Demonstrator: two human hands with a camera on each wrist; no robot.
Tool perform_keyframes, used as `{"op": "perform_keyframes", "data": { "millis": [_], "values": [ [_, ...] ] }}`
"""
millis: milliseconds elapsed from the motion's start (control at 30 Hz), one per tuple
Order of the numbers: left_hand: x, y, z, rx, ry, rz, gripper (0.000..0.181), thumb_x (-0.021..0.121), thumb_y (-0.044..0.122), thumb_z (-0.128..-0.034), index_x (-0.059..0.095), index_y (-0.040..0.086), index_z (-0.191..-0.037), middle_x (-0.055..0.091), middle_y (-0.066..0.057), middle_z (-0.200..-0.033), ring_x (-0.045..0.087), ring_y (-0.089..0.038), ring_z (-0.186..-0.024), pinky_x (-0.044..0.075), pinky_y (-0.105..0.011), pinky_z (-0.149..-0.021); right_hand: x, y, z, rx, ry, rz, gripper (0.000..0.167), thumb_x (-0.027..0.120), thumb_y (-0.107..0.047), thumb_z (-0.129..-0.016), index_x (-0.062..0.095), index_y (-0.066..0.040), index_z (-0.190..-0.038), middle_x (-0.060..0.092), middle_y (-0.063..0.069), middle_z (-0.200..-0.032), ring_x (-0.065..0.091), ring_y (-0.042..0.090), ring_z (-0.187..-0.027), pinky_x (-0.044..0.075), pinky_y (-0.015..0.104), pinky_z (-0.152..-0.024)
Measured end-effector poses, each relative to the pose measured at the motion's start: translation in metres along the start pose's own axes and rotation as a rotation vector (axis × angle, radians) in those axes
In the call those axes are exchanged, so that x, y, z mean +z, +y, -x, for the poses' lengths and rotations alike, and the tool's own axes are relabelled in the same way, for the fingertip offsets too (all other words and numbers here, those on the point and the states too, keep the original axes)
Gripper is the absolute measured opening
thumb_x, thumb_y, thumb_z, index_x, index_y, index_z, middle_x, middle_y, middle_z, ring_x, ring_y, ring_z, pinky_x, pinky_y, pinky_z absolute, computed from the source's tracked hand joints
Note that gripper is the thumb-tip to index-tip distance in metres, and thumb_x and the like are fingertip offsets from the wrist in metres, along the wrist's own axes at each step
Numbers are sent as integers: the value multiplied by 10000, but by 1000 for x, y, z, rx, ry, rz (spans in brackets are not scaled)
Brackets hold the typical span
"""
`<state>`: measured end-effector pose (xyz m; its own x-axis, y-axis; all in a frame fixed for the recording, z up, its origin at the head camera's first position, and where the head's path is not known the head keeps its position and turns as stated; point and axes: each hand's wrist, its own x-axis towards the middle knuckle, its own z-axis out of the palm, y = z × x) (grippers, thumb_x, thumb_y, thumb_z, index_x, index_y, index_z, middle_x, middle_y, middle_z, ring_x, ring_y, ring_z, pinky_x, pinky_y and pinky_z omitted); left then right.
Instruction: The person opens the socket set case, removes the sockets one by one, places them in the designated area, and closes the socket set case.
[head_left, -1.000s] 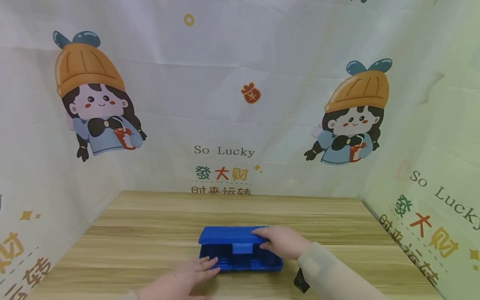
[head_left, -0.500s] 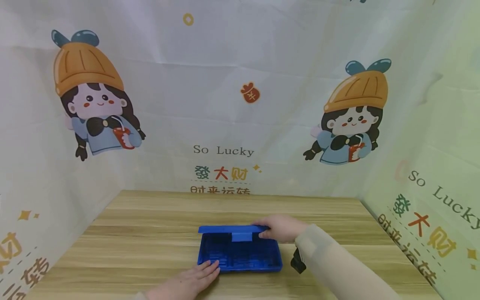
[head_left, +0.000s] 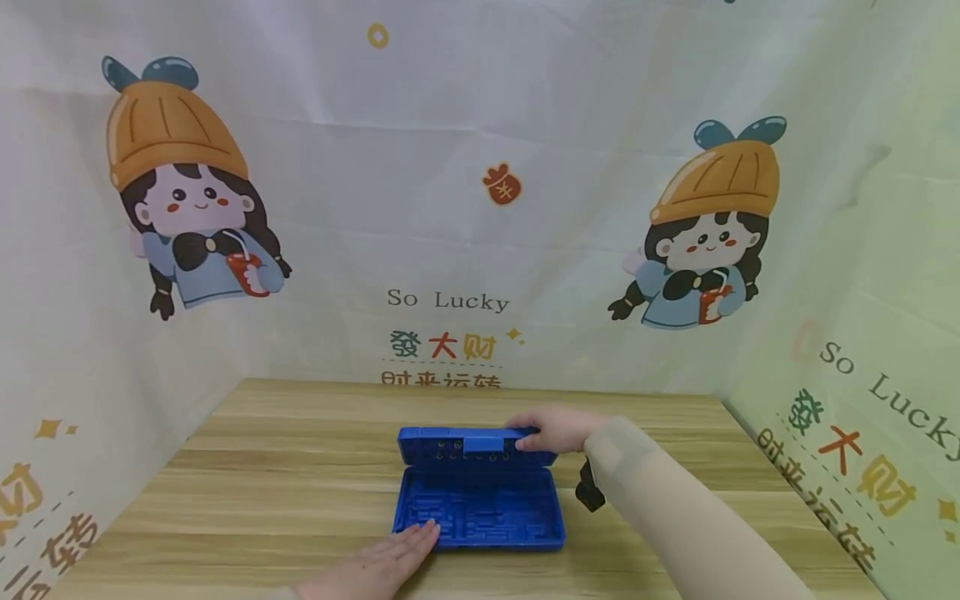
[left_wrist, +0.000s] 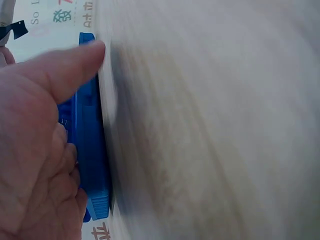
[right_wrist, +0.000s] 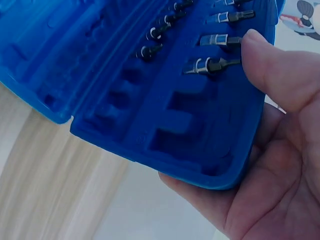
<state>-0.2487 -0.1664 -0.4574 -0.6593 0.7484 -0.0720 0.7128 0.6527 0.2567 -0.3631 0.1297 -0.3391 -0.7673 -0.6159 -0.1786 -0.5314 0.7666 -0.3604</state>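
Observation:
A blue plastic tool case (head_left: 495, 504) lies on the table, its lid (head_left: 427, 435) raised partway at the back. Along the lid's front edge is a lighter blue latch (head_left: 483, 444). My right hand (head_left: 564, 429) grips the lid near its right corner, thumb inside and fingers behind. In the right wrist view, several small metal socket bits (right_wrist: 210, 65) sit in the lid's slots, while other slots there are bare. The left hand (head_left: 378, 558) rests with straight fingers on the base's front left corner. Its thumb (left_wrist: 80, 70) lies along the blue side in the left wrist view.
The case stands on a wood-grain table (head_left: 300, 450). A white printed cloth (head_left: 450, 208) hangs behind the table and at both sides. A black device (head_left: 590, 487) hangs below my right wrist.
The lid has swung up and back with my right hand, baring the moulded base and the lid's inside. My left hand has shifted slightly and lies flatter at the front left corner.

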Motion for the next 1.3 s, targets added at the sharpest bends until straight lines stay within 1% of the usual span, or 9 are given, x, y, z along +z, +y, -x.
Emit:
{"op": "perform_keyframes", "data": {
  "millis": [100, 267, 400, 500, 633, 800, 967, 1133, 1300],
  "values": [
    [1, 0, -2, -22, -10, 17, 872, 417, 681, -907, 280, 75, -1518, 264, -142, -1557, 285, -329, -1406, 333, -432, -1084, -2, 5, -4, -1, 16, -17, 380, 587, -218, -972, 579, -116, -1338, 587, 54, -1317, 519, 245, -1241, 390, 430, -1035],
    [5, -5, -7, -32, -23, 42, 854, 479, 661, -895, 319, 86, -1506, 293, -116, -1551, 286, -295, -1411, 316, -376, -1100, -4, 18, -5, 57, 139, -123, 344, 658, -272, -925, 646, -140, -1242, 634, 20, -1218, 582, 222, -1136, 449, 431, -962],
    [17, -19, -10, -29, -14, 27, 829, 479, 660, -897, 357, 96, -1492, 340, -110, -1528, 332, -288, -1390, 354, -391, -1076, -2, 27, -4, 99, 252, -233, 313, 677, -271, -912, 647, -125, -1188, 621, 21, -1164, 579, 225, -1087, 467, 435, -918],
    [26, -29, -8, -1, -2, 37, 795, 467, 630, -920, 371, 75, -1481, 363, -137, -1511, 348, -284, -1382, 363, -384, -1069, 2, 32, -4, 113, 327, -320, 283, 675, -250, -916, 632, -95, -1149, 598, 42, -1136, 567, 234, -1060, 480, 439, -881],
    [16, -20, -1, 33, -22, 79, 728, 467, 526, -968, 386, -13, -1450, 380, -211, -1482, 355, -313, -1375, 357, -364, -1073, 8, 39, -6, 117, 399, -440, 236, 649, -213, -937, 617, -72, -1123, 580, 79, -1149, 568, 251, -1058, 499, 423, -840],
    [12, -13, 5, 38, -28, 151, 666, 442, 460, -998, 387, -34, -1442, 370, -208, -1490, 343, -314, -1380, 353, -359, -1074, 17, 46, -10, 138, 455, -573, 204, 610, -177, -960, 633, -66, -1131, 578, 94, -1189, 592, 232, -1017, 511, 415, -846],
    [13, -6, 12, 70, 56, 129, 606, 436, 409, -1012, 405, -22, -1437, 398, -194, -1477, 377, -303, -1361, 394, -371, -1040, 26, 51, -18, 172, 503, -718, 254, 557, -134, -986, 619, -15, -1202, 595, 133, -1189, 625, 251, -1001, 496, 456, -908],
    [21, -4, 21, 105, 162, 87, 577, 427, 420, -1017, 438, 21, -1434, 426, -137, -1472, 420, -267, -1337, 430, -360, -1006, 36, 57, -26, 181, 518, -830, 331, 473, -62, -1011, 532, 34, -1322, 529, 228, -1318, 594, 341, -1124, 473, 455, -946],
    [24, -5, 24, 148, 200, 63, 563, 428, 409, -1019, 447, 25, -1430, 441, -124, -1465, 442, -268, -1322, 448, -359, -986, 42, 62, -32, 171, 513, -918, 376, 392, -20, -1023, 426, 104, -1377, 440, 309, -1386, 527, 400, -1203, 447, 467, -977]
  ]
}}
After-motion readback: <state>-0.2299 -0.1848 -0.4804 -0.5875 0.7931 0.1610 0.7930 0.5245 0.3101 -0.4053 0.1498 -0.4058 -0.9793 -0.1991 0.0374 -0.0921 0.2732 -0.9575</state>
